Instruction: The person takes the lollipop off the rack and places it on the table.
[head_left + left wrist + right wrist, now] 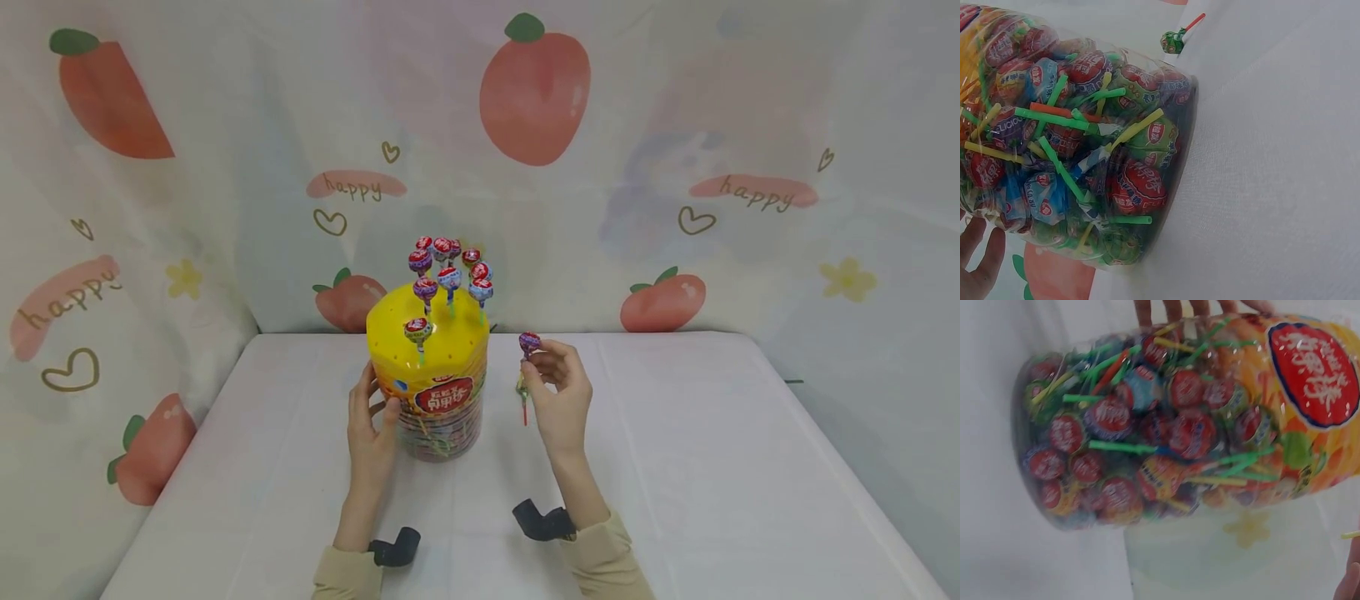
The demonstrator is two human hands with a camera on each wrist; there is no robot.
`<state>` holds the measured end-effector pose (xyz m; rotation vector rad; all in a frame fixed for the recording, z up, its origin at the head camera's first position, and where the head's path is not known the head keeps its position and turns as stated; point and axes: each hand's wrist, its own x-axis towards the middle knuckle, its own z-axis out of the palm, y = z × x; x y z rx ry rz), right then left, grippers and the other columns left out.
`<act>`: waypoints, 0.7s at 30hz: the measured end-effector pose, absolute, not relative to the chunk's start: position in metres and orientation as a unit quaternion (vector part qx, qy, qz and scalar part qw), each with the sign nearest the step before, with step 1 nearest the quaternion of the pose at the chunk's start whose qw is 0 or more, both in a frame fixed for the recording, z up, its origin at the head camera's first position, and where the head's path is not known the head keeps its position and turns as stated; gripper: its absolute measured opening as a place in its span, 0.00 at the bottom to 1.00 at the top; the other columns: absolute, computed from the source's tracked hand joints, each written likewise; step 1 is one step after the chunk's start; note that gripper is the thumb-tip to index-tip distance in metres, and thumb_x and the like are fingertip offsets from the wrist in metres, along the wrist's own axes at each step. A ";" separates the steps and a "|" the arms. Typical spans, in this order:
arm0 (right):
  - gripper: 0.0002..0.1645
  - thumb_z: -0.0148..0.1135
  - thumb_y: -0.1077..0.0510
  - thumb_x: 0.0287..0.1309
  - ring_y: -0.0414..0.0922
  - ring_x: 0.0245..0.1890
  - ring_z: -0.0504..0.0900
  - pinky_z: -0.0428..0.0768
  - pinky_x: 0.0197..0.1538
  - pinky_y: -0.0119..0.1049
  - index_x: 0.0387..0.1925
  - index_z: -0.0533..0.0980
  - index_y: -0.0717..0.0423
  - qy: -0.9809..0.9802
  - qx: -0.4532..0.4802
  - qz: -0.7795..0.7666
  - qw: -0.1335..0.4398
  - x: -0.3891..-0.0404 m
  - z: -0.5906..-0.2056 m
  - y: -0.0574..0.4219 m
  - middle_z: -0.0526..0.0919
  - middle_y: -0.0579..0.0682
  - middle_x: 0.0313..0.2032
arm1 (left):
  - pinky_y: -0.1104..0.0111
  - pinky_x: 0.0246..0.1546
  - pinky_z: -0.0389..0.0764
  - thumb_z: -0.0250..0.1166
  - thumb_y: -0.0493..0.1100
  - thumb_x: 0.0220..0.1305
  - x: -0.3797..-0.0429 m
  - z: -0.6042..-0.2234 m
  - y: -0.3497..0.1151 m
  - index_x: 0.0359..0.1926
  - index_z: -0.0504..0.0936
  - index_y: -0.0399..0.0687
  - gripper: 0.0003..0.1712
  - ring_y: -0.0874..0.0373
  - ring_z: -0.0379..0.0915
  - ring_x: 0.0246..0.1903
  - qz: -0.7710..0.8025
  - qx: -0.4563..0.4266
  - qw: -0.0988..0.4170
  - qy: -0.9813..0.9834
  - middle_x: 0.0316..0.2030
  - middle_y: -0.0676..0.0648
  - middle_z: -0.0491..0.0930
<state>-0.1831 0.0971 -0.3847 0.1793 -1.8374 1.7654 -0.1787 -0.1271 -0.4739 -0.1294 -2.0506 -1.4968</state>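
Lollipop jar stood upright on desk. Left hand held jar's left side, fingers curved round wall. Right hand, right of jar, pinched purple-wrapped lollipop, apart from jar. Green-wrapped lollipop with red stick also showed right of jar. Several upright lollipops stuck in yellow lid atop jar.

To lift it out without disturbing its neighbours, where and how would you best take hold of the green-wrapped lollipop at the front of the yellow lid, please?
I'd pinch the green-wrapped lollipop by its round head, coming from the near right: it stands upright with free space there, while other lollipops stand behind it and the left hand holds the jar.
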 end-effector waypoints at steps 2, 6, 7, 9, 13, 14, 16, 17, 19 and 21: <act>0.18 0.62 0.75 0.53 0.33 0.32 0.78 0.75 0.37 0.20 0.47 0.73 0.75 -0.695 0.058 0.656 0.289 -0.182 -0.382 0.099 0.80 0.70 0.35 | 0.56 0.56 0.72 0.55 0.49 0.70 -0.179 -0.474 -0.127 0.73 0.56 0.59 0.34 0.55 0.62 0.62 -0.564 -0.050 0.295 -0.770 0.64 0.43 0.66; 0.17 0.62 0.75 0.53 0.34 0.31 0.78 0.75 0.36 0.20 0.46 0.73 0.75 -0.704 0.044 0.649 0.285 -0.185 -0.382 0.104 0.80 0.71 0.34 | 0.50 0.56 0.72 0.55 0.48 0.70 -0.178 -0.474 -0.127 0.73 0.56 0.57 0.34 0.52 0.63 0.62 -0.564 -0.047 0.296 -0.769 0.64 0.43 0.66; 0.17 0.62 0.75 0.53 0.34 0.31 0.78 0.75 0.36 0.20 0.46 0.73 0.75 -0.706 0.040 0.648 0.284 -0.187 -0.384 0.106 0.80 0.71 0.34 | 0.50 0.56 0.72 0.56 0.47 0.70 -0.178 -0.474 -0.126 0.73 0.56 0.57 0.34 0.52 0.63 0.62 -0.563 -0.045 0.296 -0.770 0.64 0.43 0.66; 0.17 0.63 0.74 0.53 0.33 0.31 0.78 0.75 0.36 0.20 0.46 0.73 0.75 -0.707 0.032 0.647 0.283 -0.190 -0.388 0.110 0.80 0.71 0.34 | 0.51 0.56 0.73 0.56 0.47 0.70 -0.178 -0.475 -0.126 0.73 0.56 0.56 0.34 0.52 0.63 0.62 -0.563 -0.043 0.296 -0.771 0.63 0.43 0.66; 0.18 0.64 0.73 0.52 0.32 0.30 0.78 0.75 0.35 0.20 0.47 0.74 0.73 -0.709 0.006 0.649 0.276 -0.201 -0.400 0.120 0.82 0.67 0.33 | 0.48 0.56 0.72 0.56 0.47 0.70 -0.178 -0.473 -0.126 0.73 0.56 0.57 0.34 0.53 0.62 0.62 -0.568 -0.047 0.295 -0.767 0.64 0.42 0.66; 0.18 0.64 0.73 0.52 0.31 0.30 0.78 0.75 0.34 0.20 0.47 0.75 0.72 -0.708 -0.002 0.652 0.272 -0.205 -0.406 0.123 0.82 0.66 0.33 | 0.48 0.56 0.71 0.56 0.47 0.70 -0.178 -0.473 -0.126 0.73 0.56 0.57 0.34 0.53 0.62 0.63 -0.569 -0.048 0.294 -0.767 0.64 0.43 0.66; 0.18 0.65 0.72 0.52 0.31 0.29 0.78 0.75 0.34 0.19 0.46 0.76 0.70 -0.705 -0.021 0.658 0.263 -0.214 -0.418 0.128 0.83 0.62 0.32 | 0.49 0.57 0.72 0.56 0.47 0.70 -0.178 -0.472 -0.127 0.73 0.56 0.57 0.34 0.53 0.62 0.63 -0.570 -0.049 0.294 -0.766 0.64 0.43 0.66; 0.17 0.65 0.72 0.52 0.30 0.29 0.78 0.75 0.33 0.19 0.46 0.76 0.69 -0.706 -0.030 0.659 0.257 -0.218 -0.424 0.131 0.83 0.59 0.31 | 0.50 0.57 0.72 0.56 0.46 0.70 -0.178 -0.472 -0.127 0.73 0.56 0.57 0.34 0.53 0.62 0.63 -0.569 -0.048 0.294 -0.766 0.64 0.43 0.66; 0.17 0.65 0.71 0.53 0.30 0.28 0.78 0.76 0.33 0.19 0.46 0.76 0.67 -0.710 -0.051 0.661 0.239 -0.225 -0.436 0.135 0.84 0.56 0.31 | 0.52 0.57 0.73 0.56 0.45 0.70 -0.178 -0.472 -0.126 0.73 0.56 0.57 0.34 0.53 0.63 0.63 -0.567 -0.047 0.295 -0.768 0.64 0.44 0.66; 0.16 0.65 0.69 0.53 0.30 0.27 0.78 0.76 0.34 0.19 0.46 0.77 0.65 -0.715 -0.070 0.658 0.223 -0.231 -0.446 0.138 0.85 0.55 0.31 | 0.53 0.57 0.73 0.57 0.44 0.70 -0.178 -0.472 -0.126 0.73 0.56 0.55 0.34 0.55 0.63 0.62 -0.567 -0.045 0.293 -0.768 0.64 0.44 0.66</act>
